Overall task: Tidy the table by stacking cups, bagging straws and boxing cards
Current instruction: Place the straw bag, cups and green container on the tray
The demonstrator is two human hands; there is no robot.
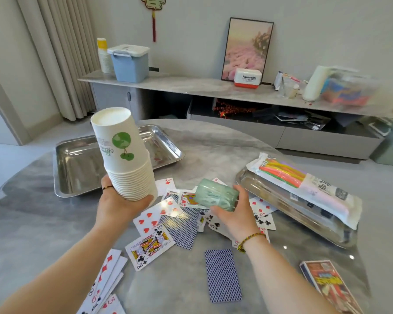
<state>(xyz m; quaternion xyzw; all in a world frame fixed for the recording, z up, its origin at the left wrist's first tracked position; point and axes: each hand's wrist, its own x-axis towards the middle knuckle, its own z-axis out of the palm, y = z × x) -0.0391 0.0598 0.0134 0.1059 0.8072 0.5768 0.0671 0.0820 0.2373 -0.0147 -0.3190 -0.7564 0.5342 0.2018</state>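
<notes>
Head view (only view).

Hands: the left hand gripped the lower end of the paper cup stack, which was upside down, raised and leaning, in front of the left tray. The right hand was curled round a green cup lying on its side just above the playing cards in the middle of the table.

Risks (judgement):
- The stack was tall and held only at its lowest rims. More lean could let the upper cups slide off.
- The green cup looked to be of a different material. It might not seat on the paper stack, and forcing it on could push the stack out of the grip.
- The right wrist was low over the loose cards and could drag them. The cards at near left lay close to the table edge.

Counts:
- Paper cup stack: 1, with a dozen-odd rims. No exact count was possible.
- Green cup: 1. I could not tell whether others were nested inside.
- Metal trays: 2.
- Straw bag: 1, on the right tray. The straws inside could not be counted.
- Card box: 1, at near right.
- Cards: roughly twenty showing, two clearly face down. Overlaps prevented an exact count.
</notes>
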